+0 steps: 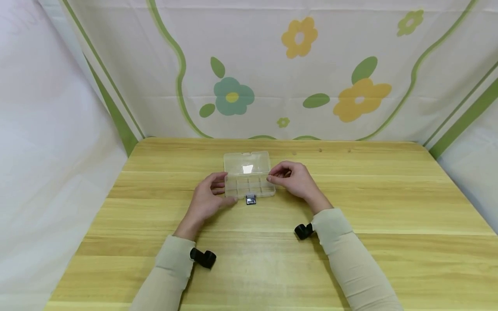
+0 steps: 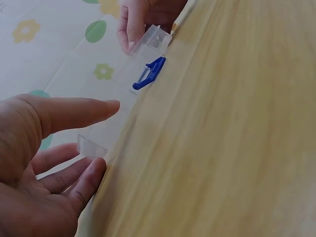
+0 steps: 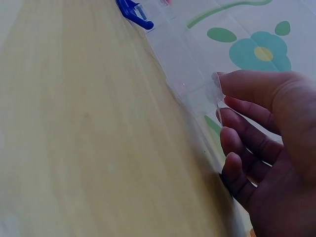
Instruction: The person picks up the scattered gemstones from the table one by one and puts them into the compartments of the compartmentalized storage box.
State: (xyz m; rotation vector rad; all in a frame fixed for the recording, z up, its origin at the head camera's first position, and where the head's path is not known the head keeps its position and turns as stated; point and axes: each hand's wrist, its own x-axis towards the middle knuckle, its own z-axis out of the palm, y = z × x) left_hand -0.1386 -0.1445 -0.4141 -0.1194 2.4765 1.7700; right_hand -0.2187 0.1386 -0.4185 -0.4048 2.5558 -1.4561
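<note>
A clear plastic compartment box (image 1: pixel 243 185) stands on the table with its transparent lid (image 1: pixel 237 163) raised at the back. Its dark blue latch (image 2: pixel 154 72) hangs at the middle of the front side. My left hand (image 1: pixel 206 198) is at the box's left end, fingers at that end and thumb stretched out along the front. At the right end, my right hand (image 1: pixel 295 179) pinches the rim near the hinge between thumb and fingers. In the right wrist view the thumb lies over the clear edge (image 3: pixel 216 91), with the other fingers bent beside it. Several dividers split the tray into compartments.
The wooden table (image 1: pixel 249 268) spreads around the box. Behind it hangs a white cloth (image 1: pixel 264 77) with printed flowers and leaves, and more white cloth falls at both sides. Black wrist mounts (image 1: pixel 203 258) sit on the sleeves.
</note>
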